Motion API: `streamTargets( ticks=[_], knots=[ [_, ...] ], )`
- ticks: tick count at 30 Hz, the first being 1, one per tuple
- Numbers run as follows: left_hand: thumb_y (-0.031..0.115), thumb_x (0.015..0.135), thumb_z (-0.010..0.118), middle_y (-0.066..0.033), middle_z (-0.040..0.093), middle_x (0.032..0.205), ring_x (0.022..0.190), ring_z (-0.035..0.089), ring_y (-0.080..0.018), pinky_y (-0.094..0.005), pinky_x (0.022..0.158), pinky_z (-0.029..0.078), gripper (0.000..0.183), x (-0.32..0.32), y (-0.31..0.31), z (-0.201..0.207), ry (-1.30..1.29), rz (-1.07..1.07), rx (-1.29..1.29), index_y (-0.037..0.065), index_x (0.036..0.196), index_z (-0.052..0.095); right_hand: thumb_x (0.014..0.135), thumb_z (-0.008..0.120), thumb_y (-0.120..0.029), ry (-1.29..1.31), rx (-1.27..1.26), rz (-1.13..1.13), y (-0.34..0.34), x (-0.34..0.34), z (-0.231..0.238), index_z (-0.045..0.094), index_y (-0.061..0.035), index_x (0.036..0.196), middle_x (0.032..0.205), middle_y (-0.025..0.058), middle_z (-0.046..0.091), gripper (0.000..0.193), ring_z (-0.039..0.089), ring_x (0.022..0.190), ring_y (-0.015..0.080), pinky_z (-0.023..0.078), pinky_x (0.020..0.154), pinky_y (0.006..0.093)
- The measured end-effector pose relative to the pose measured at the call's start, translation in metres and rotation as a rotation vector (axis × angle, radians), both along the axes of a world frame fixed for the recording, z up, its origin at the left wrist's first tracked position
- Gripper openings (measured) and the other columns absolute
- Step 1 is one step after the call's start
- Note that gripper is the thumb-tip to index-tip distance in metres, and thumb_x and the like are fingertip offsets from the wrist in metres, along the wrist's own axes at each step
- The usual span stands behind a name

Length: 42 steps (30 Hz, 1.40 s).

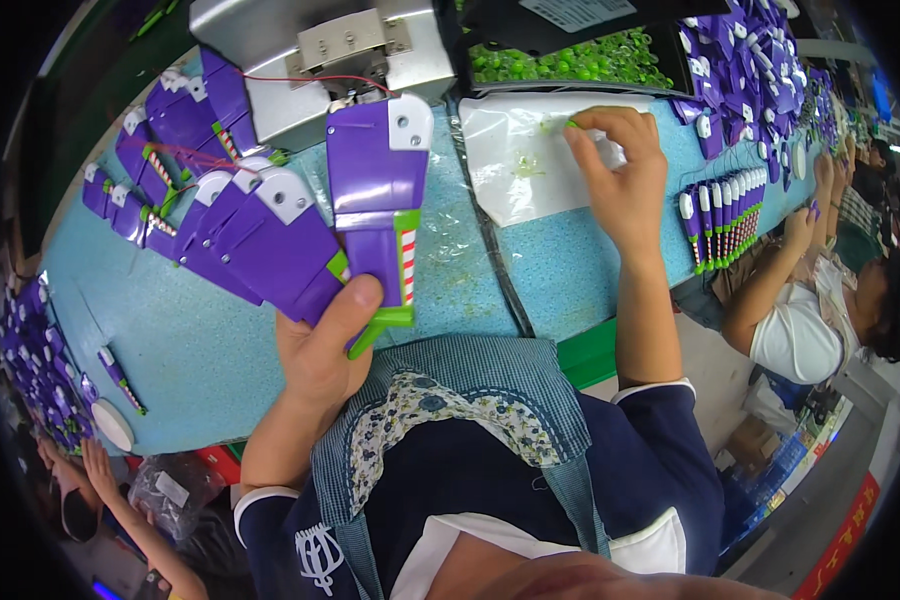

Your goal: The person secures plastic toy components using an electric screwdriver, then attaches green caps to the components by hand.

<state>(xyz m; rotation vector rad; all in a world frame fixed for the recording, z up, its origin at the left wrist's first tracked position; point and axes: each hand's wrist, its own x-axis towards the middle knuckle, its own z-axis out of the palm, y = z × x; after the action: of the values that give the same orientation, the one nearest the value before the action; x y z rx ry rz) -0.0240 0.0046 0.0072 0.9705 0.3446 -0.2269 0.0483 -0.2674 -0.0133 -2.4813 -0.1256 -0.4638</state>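
My left hand [328, 345] is closed around several flat purple plastic parts [375, 185], fanned apart. Each has a white corner with a round hole; the foremost also shows a green end and a red-and-white striped edge. A thin red wire runs near their tops. Over a white sheet [500, 165], my right hand [625, 175] pinches a tiny green piece [572, 124] between thumb and finger. Only a bit of that piece shows. Small green scraps [527, 165] lie on the sheet. In front of my left hand's parts stands a metal machine [370, 45].
Behind the sheet, a black bin [685, 65] holds many small green pieces [570, 60]. More purple parts lie at left [180, 115], in a far-right pile [740, 70] and in a neat row [725, 215]. Other people's arms [770, 270] reach in at both sides of the blue table [200, 350].
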Motion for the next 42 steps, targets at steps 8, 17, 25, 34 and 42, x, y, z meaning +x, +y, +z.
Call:
streamTargets(
  ticks=[8, 17, 25, 34, 42],
  knots=[
    [-0.007, 0.08, 0.065, -0.0055, 0.06, 0.106, 0.095, 0.059, -0.0149, -0.0305, 0.084, 0.047, 0.039, -0.002, -0.008, -0.014, -0.242, -0.043, 0.282, 0.002, 0.116, 0.053, 0.077, 0.068, -0.002, 0.386, 0.849, 0.272, 0.06, -0.042, 0.031, 0.065, 0.0017, 0.088, 0.094, 0.0092, 0.062, 0.012, 0.054, 0.091, 0.0169, 0.04, 0.084, 0.0284],
    [0.003, 0.081, 0.07, -0.0042, 0.065, 0.093, 0.081, 0.06, -0.0114, -0.0243, 0.07, 0.048, 0.02, 0.0, -0.01, -0.009, -0.358, 0.059, 0.39, -0.001, 0.1, 0.062, 0.075, 0.071, -0.003, 0.4, 0.743, 0.381, 0.083, -0.053, 0.032, 0.066, -0.0015, 0.089, 0.092, 0.009, 0.062, 0.015, 0.052, 0.087, 0.018, 0.041, 0.078, 0.0282],
    [0.004, 0.083, 0.069, -0.005, 0.063, 0.096, 0.085, 0.059, -0.0127, -0.0268, 0.075, 0.047, 0.023, -0.002, -0.006, -0.004, -0.438, -0.062, 0.589, 0.0, 0.104, 0.06, 0.073, 0.074, -0.005, 0.399, 0.783, 0.338, 0.09, -0.063, 0.023, 0.065, -0.0025, 0.085, 0.088, 0.0066, 0.062, 0.015, 0.053, 0.079, 0.0184, 0.042, 0.072, 0.029],
    [0.023, 0.078, 0.072, -0.0062, 0.053, 0.086, 0.073, 0.047, -0.0168, -0.0299, 0.063, 0.036, 0.04, -0.004, 0.011, -0.014, -0.375, -0.042, 0.092, 0.005, 0.106, 0.05, 0.071, 0.073, -0.009, 0.289, 0.559, 0.627, 0.104, -0.042, 0.04, 0.064, -0.0049, 0.084, 0.084, 0.0066, 0.062, 0.017, 0.055, 0.078, 0.0251, 0.043, 0.074, 0.0341],
    [0.007, 0.082, 0.058, -0.0109, 0.059, 0.092, 0.074, 0.06, -0.0233, -0.038, 0.068, 0.05, 0.021, 0.001, 0.063, 0.004, -0.202, 0.261, 0.103, -0.003, 0.1, 0.054, 0.072, 0.069, -0.001, 0.165, 0.272, 0.581, 0.109, -0.004, 0.007, 0.064, -0.0018, 0.085, 0.088, 0.0096, 0.064, 0.015, 0.058, 0.082, 0.025, 0.046, 0.074, 0.0326]
  ],
)
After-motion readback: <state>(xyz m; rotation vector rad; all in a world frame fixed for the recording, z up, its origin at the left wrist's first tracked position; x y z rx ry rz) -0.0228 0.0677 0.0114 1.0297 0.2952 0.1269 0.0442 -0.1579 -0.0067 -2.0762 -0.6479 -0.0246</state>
